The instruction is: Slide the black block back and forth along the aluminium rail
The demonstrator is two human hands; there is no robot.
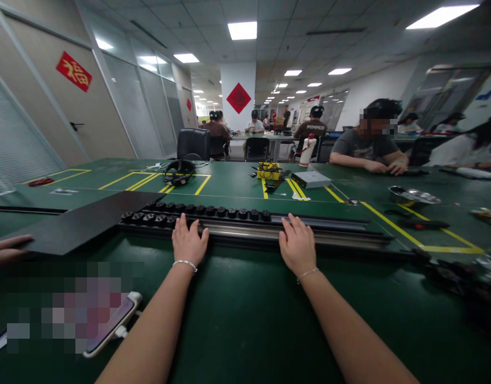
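My left hand [189,240] lies with fingers stretched out on the near edge of a long dark metal rail [245,232], close to a row of black round wheel-like pieces [149,219]. My right hand [297,245] rests farther along the same rail, its fingers also extended and slightly apart. Neither hand grasps anything. Behind this rail runs a second long rail [321,220], parallel to it, with another row of black round pieces [221,212] over its left part. A thin dark flat sheet [89,218] overlaps the left ends of the rails.
Another person's hand [9,248] touches the sheet at far left. A phone with cable [113,325] lies near my left forearm. Beyond are a headset [179,172], yellow box [268,170], white box [310,179] and metal bowl [414,196]. Dark clutter [461,277] sits right.
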